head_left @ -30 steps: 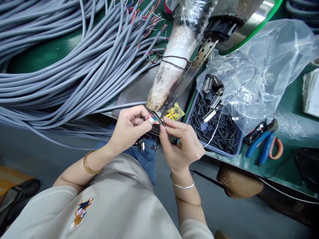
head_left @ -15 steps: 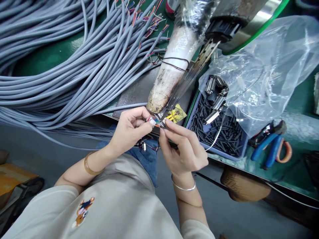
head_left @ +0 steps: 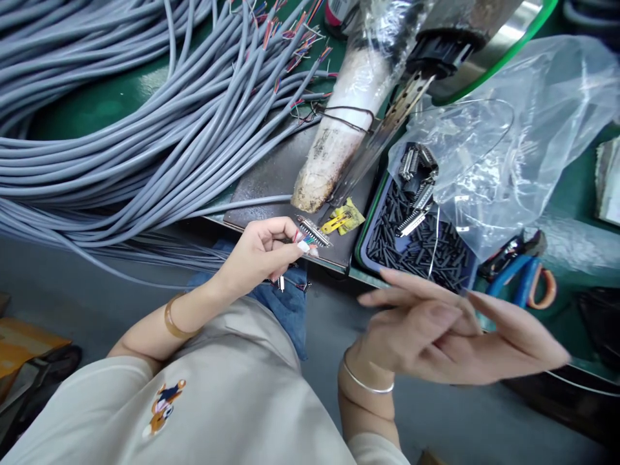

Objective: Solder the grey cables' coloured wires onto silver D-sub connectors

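My left hand (head_left: 271,250) is closed in a pinch on several thin coloured wires (head_left: 306,241). Their ends meet a metal multi-pin connector (head_left: 314,231) at the bench edge, just beyond my fingertips; whether they are joined to it is too small to tell. To the right, my right hand (head_left: 431,329) is raised in front of the bench edge, blurred by motion. Its fingers look stretched out and apart, with nothing visible in them. A soldering iron (head_left: 382,139) points down toward the connector, beside a taped white tube (head_left: 334,132).
Grey cables (head_left: 159,155) with stripped coloured ends cover the left bench. A blue bin (head_left: 365,261) holds black sleeves (head_left: 421,255) and metal connectors (head_left: 416,219). Nearby are a yellow piece (head_left: 349,217), a clear plastic bag (head_left: 523,142), and blue-handled cutters (head_left: 520,281).
My right hand has left the connector and swung right, its fingers spreading. The left hand still pinches the wires, shifted slightly right and down, and the connector is more exposed.
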Available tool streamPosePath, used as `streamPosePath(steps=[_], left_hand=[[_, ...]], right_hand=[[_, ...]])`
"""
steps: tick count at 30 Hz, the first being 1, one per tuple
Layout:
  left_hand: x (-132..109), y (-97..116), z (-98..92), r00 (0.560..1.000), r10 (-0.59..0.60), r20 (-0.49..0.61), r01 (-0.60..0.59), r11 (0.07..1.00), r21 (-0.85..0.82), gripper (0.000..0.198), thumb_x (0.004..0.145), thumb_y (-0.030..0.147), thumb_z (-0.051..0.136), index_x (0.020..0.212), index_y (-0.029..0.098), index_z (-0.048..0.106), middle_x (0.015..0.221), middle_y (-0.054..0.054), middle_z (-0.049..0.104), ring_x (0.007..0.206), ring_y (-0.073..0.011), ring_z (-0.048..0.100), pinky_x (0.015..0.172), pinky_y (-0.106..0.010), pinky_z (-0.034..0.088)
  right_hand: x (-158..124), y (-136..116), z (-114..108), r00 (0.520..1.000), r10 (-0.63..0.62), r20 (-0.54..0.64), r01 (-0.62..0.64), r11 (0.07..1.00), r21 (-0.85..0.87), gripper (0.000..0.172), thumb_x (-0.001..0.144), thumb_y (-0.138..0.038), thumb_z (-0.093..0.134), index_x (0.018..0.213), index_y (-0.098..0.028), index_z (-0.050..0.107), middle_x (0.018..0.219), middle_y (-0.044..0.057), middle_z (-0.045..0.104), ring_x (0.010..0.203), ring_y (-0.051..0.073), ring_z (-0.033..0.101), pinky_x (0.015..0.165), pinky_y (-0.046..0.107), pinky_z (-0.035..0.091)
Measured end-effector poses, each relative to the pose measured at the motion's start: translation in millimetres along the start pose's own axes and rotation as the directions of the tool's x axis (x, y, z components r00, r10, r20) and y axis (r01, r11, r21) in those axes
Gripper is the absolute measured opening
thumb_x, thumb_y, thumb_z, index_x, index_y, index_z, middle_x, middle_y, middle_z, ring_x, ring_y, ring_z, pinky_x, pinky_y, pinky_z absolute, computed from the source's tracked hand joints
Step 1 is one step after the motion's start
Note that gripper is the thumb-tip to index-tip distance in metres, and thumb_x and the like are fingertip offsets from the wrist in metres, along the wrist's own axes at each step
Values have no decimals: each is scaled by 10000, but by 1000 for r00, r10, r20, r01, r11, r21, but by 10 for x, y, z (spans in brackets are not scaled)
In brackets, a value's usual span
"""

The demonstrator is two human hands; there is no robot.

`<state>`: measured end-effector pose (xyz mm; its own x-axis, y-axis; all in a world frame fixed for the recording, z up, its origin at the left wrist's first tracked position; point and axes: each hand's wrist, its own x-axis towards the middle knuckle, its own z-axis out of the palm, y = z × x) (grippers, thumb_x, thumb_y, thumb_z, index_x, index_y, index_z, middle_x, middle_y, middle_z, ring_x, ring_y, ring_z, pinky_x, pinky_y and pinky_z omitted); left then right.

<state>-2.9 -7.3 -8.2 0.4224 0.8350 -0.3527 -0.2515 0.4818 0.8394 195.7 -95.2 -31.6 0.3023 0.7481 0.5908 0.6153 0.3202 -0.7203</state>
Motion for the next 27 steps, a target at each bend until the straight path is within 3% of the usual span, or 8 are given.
streamPosePath(steps=[1, 3, 7, 9, 12, 16, 22, 27], left_hand=[[-11, -5, -7, 1000, -5, 1, 5, 1000, -7, 232, 748, 215, 772, 695, 167, 551, 536, 51, 582, 331, -10, 360, 337, -151, 259], [-33, -14, -21, 1000, -12, 10, 12, 1000, -26, 241, 751, 225, 779, 698, 163, 553, 557, 41, 609, 327, -10, 377, 332, -147, 272], [-61, -26, -33, 998, -41, 51, 44, 997, -65, 264, 744, 231, 808, 698, 156, 559, 532, 64, 577, 312, -8, 393, 320, -135, 271], [-67, -29, -28, 995, -57, 80, 65, 994, -92, 294, 724, 237, 835, 701, 155, 554, 540, 67, 583, 305, -7, 401, 311, -134, 276], [-75, -35, -15, 997, -46, 65, 53, 992, -112, 342, 681, 257, 876, 732, 156, 554, 613, 54, 633, 309, -16, 448, 304, -140, 308], [-96, -58, -2, 1000, 14, -15, -15, 997, -82, 393, 665, 323, 907, 720, 154, 557, 596, 68, 586, 321, -24, 479, 315, -140, 348], [-101, -84, 8, 993, 72, -92, -72, 997, 6, 370, 677, 357, 904, 702, 144, 602, 556, 55, 570, 340, -22, 474, 333, -135, 359], [-74, -54, 16, 990, 88, -110, -89, 996, -1, 355, 667, 338, 903, 681, 143, 606, 554, 45, 586, 344, -23, 468, 332, -136, 355]], right_hand=[[12, -42, 60, 997, -27, -70, 28, 999, 15, 244, 1009, -240, 590, 1249, -283, 594, 890, 14, 783, 616, 185, 752, 522, 314, 617], [42, -124, 194, 992, -95, -77, 96, 995, 3, 223, 927, -128, 688, 1119, -240, 663, 920, 25, 801, 694, 207, 787, 559, 314, 645], [86, -202, 370, 985, -138, 104, 147, 986, -83, 244, 844, -66, 763, 1016, -222, 687, 1025, 38, 812, 882, 202, 805, 704, 288, 670], [91, -206, 405, 980, -112, 162, 120, 992, -41, 201, 855, -78, 752, 974, -221, 677, 1062, 44, 804, 943, 190, 794, 762, 292, 666], [79, -206, 433, 988, -57, 145, 50, 998, 48, 179, 854, -71, 744, 926, -218, 672, 1026, 33, 801, 928, 176, 783, 795, 312, 653], [66, -223, 463, 992, 7, 127, -18, 997, 81, 178, 855, -67, 743, 914, -224, 685, 1004, 22, 800, 930, 179, 778, 809, 332, 646], [96, -233, 503, 981, -170, 93, 178, 980, -87, 221, 844, -53, 757, 946, -238, 694, 1012, 5, 811, 885, 154, 783, 793, 283, 637], [108, -227, 530, 979, -171, 110, 181, 980, -86, 224, 849, -50, 756, 955, -237, 694, 1002, 3, 812, 882, 146, 784, 787, 268, 645]])
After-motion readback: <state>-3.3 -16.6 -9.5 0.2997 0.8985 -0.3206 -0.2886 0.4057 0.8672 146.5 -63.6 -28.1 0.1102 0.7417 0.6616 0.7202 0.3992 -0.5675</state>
